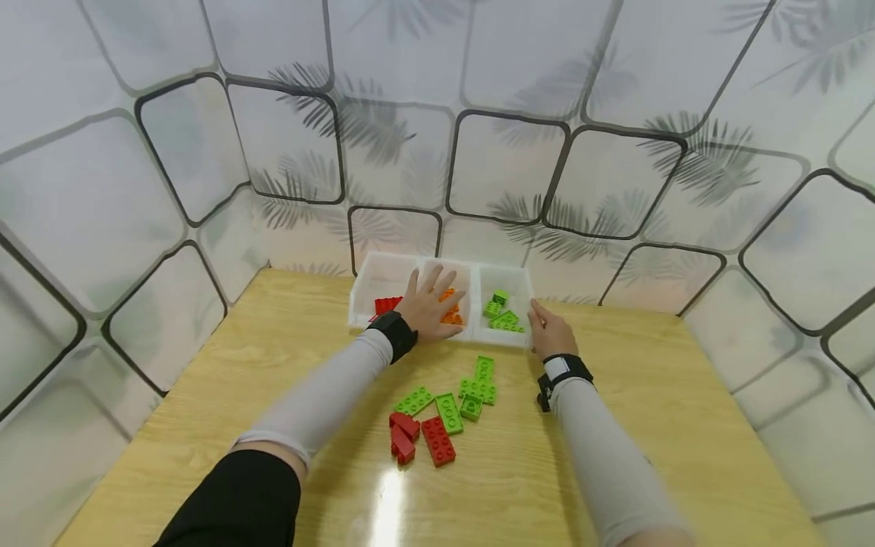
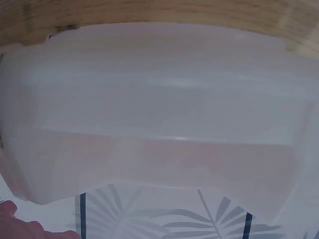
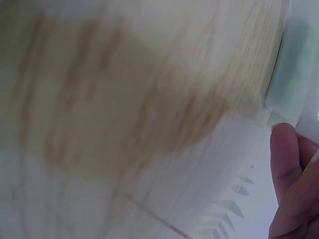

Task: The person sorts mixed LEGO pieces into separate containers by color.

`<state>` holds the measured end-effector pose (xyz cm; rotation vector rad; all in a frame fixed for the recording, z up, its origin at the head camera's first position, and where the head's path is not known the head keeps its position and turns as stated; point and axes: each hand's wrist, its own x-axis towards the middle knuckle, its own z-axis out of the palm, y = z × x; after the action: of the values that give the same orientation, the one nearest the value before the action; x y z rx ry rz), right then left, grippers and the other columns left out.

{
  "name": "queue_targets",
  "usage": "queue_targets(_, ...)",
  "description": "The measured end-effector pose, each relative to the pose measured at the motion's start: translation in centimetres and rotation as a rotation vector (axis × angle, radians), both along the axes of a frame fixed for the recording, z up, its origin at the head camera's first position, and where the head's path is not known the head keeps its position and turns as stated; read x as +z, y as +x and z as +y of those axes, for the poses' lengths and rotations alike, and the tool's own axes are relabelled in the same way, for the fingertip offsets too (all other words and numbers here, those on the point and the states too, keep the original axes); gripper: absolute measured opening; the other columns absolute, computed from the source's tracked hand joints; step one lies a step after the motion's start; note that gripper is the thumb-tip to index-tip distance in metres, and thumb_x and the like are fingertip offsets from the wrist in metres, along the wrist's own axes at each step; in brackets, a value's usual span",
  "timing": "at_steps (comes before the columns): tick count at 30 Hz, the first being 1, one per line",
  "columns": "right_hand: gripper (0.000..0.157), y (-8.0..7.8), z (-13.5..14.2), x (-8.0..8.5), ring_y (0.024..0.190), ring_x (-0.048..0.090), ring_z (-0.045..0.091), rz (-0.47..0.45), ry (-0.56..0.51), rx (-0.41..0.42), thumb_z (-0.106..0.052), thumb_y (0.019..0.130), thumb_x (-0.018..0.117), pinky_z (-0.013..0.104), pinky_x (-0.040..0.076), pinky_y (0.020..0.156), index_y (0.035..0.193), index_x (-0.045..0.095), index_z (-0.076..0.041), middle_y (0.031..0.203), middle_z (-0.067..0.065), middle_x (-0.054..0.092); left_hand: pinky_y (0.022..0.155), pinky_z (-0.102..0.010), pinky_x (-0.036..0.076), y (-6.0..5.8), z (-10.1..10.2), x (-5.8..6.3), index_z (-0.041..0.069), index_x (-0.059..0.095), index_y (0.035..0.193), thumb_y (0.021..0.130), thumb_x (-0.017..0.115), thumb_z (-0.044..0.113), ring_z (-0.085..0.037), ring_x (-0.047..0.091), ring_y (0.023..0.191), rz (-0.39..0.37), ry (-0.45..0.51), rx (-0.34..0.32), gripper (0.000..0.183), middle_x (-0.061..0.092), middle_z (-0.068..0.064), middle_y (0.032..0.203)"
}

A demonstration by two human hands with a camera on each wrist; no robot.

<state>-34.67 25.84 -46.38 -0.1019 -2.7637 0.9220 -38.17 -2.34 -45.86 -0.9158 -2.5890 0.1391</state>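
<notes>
A translucent white divided tray [image 1: 484, 338] stands at the back of the table, also filling the left wrist view [image 2: 164, 109]. Red bricks [image 1: 386, 305] lie in its left compartment, orange bricks [image 1: 453, 317] in the middle and green bricks [image 1: 506, 320] on the right. Fingers spread, my left hand [image 1: 427, 310] is over the middle compartment and hides part of it; contact there cannot be told. With thumb and fingers, my right hand [image 1: 552, 334] holds the tray's right edge. In the right wrist view, its fingers [image 3: 285, 159] are at the tray's corner.
In front of the tray lie loose green bricks [image 1: 449, 412] and loose red bricks [image 1: 438, 441] on the wooden table [image 1: 328, 486]. A pale curtain [image 1: 396, 167] with dark outlines and leaf prints hangs close behind the tray and along both sides.
</notes>
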Motion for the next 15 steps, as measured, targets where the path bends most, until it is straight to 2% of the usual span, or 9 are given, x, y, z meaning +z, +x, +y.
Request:
queue_targets(4,0.045,0.0,0.2,0.2,0.044,0.050,0.018,0.012,0.003,-0.008,-0.038,0.103,0.045,0.032,0.038,0.045,0.145,0.048,-0.022,0.078,0.015,0.064,0.109,-0.068,0.012,1.5,-1.0,0.3,0.023,0.043,0.148,0.090,0.048,0.067,-0.038,0.013,0.146,0.001,0.013,-0.066,0.073,0.022,-0.011,0.159)
queue_targets(10,0.047,0.0,0.1,0.4,0.043,0.052,0.016,-0.002,0.003,0.004,-0.041,0.103,0.042,0.031,0.038,0.045,0.146,0.046,-0.023,0.074,0.013,0.063,0.110,-0.066,0.010,4.6,-2.6,0.0,0.025,0.045,0.146,0.090,0.047,0.068,-0.036,0.021,0.145,-0.055,-0.012,-0.104,0.070,0.033,-0.013,0.155)
queue_targets(12,0.047,0.0,0.0,0.4,0.044,0.054,0.016,-0.012,-0.002,0.008,-0.042,0.104,0.042,0.031,0.039,0.045,0.146,0.045,-0.023,0.076,0.013,0.065,0.110,-0.065,0.015,5.9,-3.3,-0.3,0.025,0.047,0.145,0.090,0.046,0.068,-0.035,0.028,0.142,-0.074,-0.007,-0.127,0.069,0.037,-0.013,0.152)
queue_targets(15,0.048,0.0,-0.1,0.1,0.044,0.055,0.016,-0.023,-0.013,0.016,-0.043,0.104,0.040,0.031,0.039,0.044,0.147,0.045,-0.022,0.075,0.013,0.065,0.105,-0.058,0.030,8.4,-4.1,-0.2,0.025,0.047,0.144,0.090,0.044,0.069,-0.033,0.037,0.136,-0.120,-0.007,-0.167,0.069,0.041,-0.012,0.149)
